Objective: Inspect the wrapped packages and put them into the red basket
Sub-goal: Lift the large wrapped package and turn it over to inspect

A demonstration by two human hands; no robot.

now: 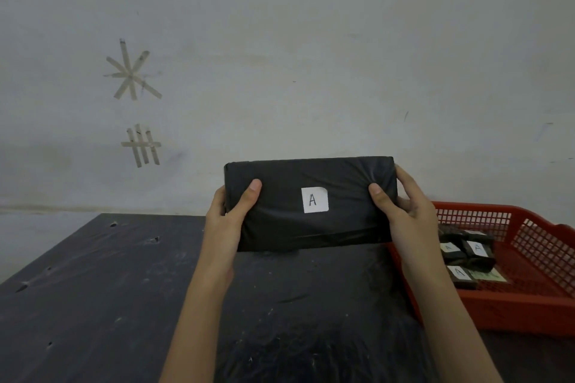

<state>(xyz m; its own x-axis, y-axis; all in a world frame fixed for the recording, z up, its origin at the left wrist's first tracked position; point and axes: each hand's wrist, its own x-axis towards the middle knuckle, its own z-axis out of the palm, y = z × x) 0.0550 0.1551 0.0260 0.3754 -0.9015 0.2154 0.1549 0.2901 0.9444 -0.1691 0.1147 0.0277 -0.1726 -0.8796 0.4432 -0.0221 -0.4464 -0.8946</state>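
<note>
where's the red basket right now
In the head view the red basket sits on the dark table at the far right, beside the right hand holding the black package.

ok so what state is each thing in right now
black wrapped package, held up off the table by both ends, white A label facing the camera
left hand, grips the package's left end
right hand, grips the package's right end
red basket, on the table at right, partly filled
small wrapped packages, lying in the basket, A labels up
</note>
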